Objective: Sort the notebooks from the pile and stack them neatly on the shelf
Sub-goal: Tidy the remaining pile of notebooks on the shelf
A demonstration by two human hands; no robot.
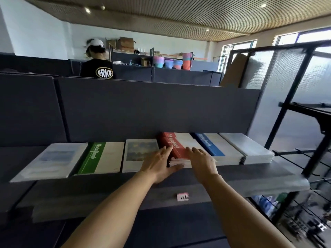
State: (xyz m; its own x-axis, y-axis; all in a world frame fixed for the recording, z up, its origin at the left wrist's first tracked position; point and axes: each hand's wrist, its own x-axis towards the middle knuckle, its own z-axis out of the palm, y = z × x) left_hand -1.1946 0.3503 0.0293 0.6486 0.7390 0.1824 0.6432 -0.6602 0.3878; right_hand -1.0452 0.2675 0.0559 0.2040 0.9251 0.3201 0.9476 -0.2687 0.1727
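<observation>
Office-like room with a slatted ceiling and dark grey fabric partitions; work surface was a grey shelf board point(232, 178) set against one partition.

Left hand point(159, 164) lay with fingers straight along the left edge of the stack of red-and-white notebooks point(176, 149), thumb under the stack's near edge; nothing was clenched, contact flat. Right hand point(201, 161) rested palm-down on the near right part of the same stack, fingers extended, covering it rather than grasping. The red stack sat on the shelf, centre-right, its near page edges slightly uneven.

Just left of it: a stack of white notebooks with a pale painted picture point(141, 154). Further left: a green-and-white notebook stack point(100, 158), then a stack with a pale blue cover picture point(52, 161). Just right of the red stack: a blue-and-white notebook stack point(213, 145), then a plain white stack point(249, 148) at the shelf's right end.

A small pink label point(182, 196) was stuck on the board below. Beyond the partition stood a person in a black shirt and white cap point(97, 63). Black metal rack point(308, 122) to the right.
</observation>
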